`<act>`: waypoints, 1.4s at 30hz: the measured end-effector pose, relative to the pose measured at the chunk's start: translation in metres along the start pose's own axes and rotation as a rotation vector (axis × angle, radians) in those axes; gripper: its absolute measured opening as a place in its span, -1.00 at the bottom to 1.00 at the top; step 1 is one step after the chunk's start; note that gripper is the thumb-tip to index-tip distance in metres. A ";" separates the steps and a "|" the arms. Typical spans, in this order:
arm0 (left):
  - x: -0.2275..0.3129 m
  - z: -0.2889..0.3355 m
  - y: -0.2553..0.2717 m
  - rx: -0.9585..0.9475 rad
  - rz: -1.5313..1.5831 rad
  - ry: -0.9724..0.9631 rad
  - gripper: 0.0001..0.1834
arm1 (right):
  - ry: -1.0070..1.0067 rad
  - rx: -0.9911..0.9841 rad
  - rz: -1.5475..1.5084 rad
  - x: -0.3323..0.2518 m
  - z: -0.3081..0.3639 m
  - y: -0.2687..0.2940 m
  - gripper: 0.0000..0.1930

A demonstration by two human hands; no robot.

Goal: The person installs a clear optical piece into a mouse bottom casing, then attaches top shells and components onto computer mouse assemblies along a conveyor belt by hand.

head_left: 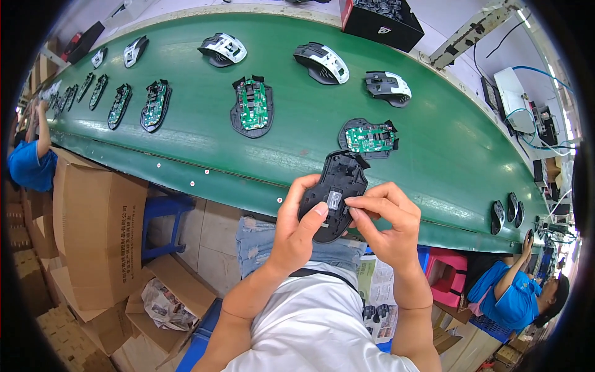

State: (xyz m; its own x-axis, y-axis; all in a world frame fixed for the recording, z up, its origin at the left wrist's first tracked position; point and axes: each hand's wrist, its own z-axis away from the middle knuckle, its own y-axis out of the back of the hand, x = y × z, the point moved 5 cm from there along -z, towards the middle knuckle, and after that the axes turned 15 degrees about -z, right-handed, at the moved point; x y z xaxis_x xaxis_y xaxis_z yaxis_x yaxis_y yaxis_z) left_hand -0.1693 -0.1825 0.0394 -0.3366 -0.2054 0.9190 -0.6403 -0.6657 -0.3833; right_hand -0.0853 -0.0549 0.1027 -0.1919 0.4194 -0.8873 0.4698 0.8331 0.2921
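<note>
My left hand [295,230] is closed around a black mouse base [342,175], holding it tilted up over the belt's near edge with its inside toward me. A small clear plastic lens [334,199] sits in the middle of the base. Beside that lens, the thumb and forefinger of my right hand [395,224] are pinched together; whatever is between them is too small to make out. Just beyond the base lies another mouse base with a green circuit board [369,138]. A grey and white mouse top shell [388,88] rests farther back.
The green conveyor belt [186,124] carries several mouse shells and boards. At its back edge stands a black box [383,23] of small dark parts. Co-workers in blue sit left [34,164] and right [508,294]. Cardboard cartons [93,229] and a blue stool [164,220] stand at left.
</note>
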 end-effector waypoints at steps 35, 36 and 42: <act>0.008 0.001 0.014 0.029 -0.038 -0.027 -0.51 | -0.039 0.172 -0.159 0.008 0.001 -0.016 -0.66; 0.009 0.001 0.012 0.006 -0.019 0.009 -0.47 | -0.073 0.241 -0.221 0.013 0.005 -0.015 -0.68; 0.010 0.003 0.014 -0.006 -0.014 0.013 -0.47 | -0.348 0.280 -0.735 0.026 0.010 -0.027 -0.45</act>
State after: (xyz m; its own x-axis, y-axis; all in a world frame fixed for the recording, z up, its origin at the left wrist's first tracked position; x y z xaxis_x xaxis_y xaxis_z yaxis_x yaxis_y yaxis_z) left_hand -0.1799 -0.1960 0.0428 -0.3364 -0.1871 0.9229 -0.6487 -0.6644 -0.3712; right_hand -0.0943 -0.0706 0.0677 -0.2774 -0.3640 -0.8891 0.5340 0.7109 -0.4577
